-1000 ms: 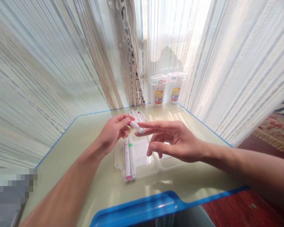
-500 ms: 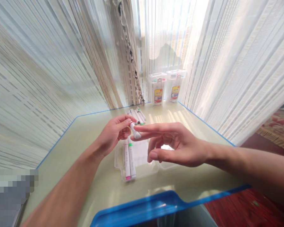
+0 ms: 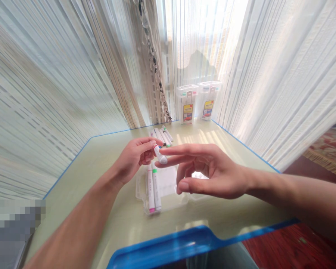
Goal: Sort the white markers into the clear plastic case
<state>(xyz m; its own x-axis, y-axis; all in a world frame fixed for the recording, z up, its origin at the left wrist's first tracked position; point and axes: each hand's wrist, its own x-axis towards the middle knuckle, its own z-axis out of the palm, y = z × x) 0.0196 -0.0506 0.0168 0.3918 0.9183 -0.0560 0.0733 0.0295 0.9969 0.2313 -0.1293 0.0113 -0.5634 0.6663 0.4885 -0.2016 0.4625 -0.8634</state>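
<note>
- A marker (image 3: 159,154) is pinched at its pink-banded top end by the thumb and fingertips of the left hand (image 3: 134,157), which are closed tight on it.
- The marker is held in the air above the table (image 3: 100,149), over the far edge of an open clear case (image 3: 169,181).
- Compared with a second ago, the marker is tipped much steeper. It was lying nearly level and pointing right, and now its white lower end points down and toward the camera.
- The right hand (image 3: 212,172) is kept open, with fingers spread and thumb apart, and nothing is gripped by it.
- The white end is met by the outstretched fingers of the right hand. Contact seems to be made at the middle finger, though the overlap is too small to be sure.
- The right hand is seen slightly nearer and lower than before. The left hand is hardly moved.
- A pink marker (image 3: 150,186) and a green marker (image 3: 156,185) are laid side by side in the left half of the case, unchanged.
- Loose markers (image 3: 162,136) are left in a row on the table beyond the hands.
- Two clear boxes (image 3: 187,104) are stood upright at the back against the curtains (image 3: 268,74), untouched.
</note>
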